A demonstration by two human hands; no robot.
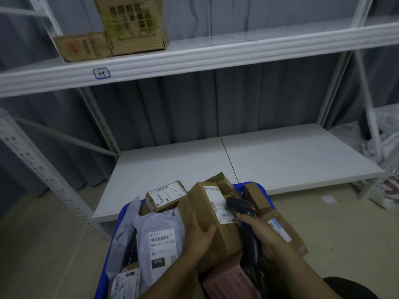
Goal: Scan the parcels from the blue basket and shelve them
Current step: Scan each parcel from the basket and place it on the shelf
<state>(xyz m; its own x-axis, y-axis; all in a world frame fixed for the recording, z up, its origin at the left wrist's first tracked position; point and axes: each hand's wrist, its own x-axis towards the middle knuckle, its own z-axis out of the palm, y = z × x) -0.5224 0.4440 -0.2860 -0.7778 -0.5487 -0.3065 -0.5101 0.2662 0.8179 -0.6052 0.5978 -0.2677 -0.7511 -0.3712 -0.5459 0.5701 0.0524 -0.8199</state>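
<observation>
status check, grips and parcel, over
Left grip holds cardboard parcel over blue basket. Right grip holds barcode scanner, pointed at parcel label. Grey mailer, small box crowd alongside.

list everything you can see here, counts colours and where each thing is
shelving rack: 1, white, straight ahead
shelf tag: 1, white with blue border, front edge of the upper board
cardboard boxes: 2, brown, upper board, left end
curtain: 1, grey, behind rack
basket: 1, blue, before lower board
held box: 1, brown, white label, above basket
small box: 1, brown, basket's far left
poly mailer: 1, grey, marked 010, basket's left
pink parcel: 1, under held box
barcode scanner: 1, black, over held box's label
left hand: grips held box
right hand: grips scanner
</observation>
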